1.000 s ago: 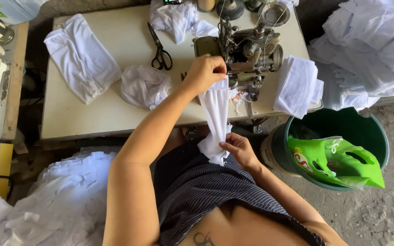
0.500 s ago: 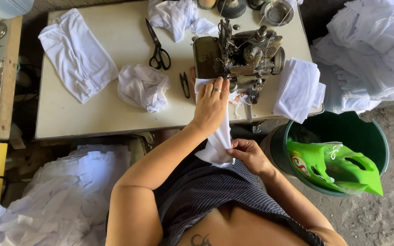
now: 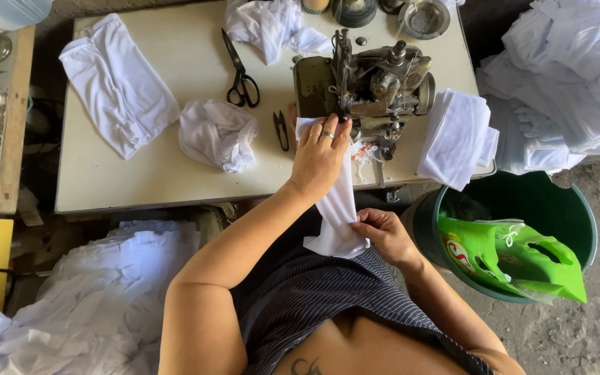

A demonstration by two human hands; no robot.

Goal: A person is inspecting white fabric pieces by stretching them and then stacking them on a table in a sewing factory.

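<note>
Head view: left hand [image 3: 319, 156] lies flat, fingers spread and pressed down on a strip of white cloth [image 3: 335, 208], holding its top end against the sewing machine [image 3: 366, 83] near the table's [image 3: 140, 180] front edge. Right hand [image 3: 383, 232] sits lower, over the lap, fingers curled and pinching the cloth's hanging end. The cloth runs taut between the two hands, from machine down off the table edge. Judging by this, the cloth is being lined up at the needle; the next move calls for a steady feed, with both hands keeping the edge straight. Small snips [image 3: 281, 130] lie just left of the hand, scissors [image 3: 241, 80] farther back. A folded white stack [image 3: 456, 135] overhangs the right edge above a green bucket [image 3: 522, 229]. Open tabletop lies left, between crumpled cloth [image 3: 217, 132] and the front edge.
</note>
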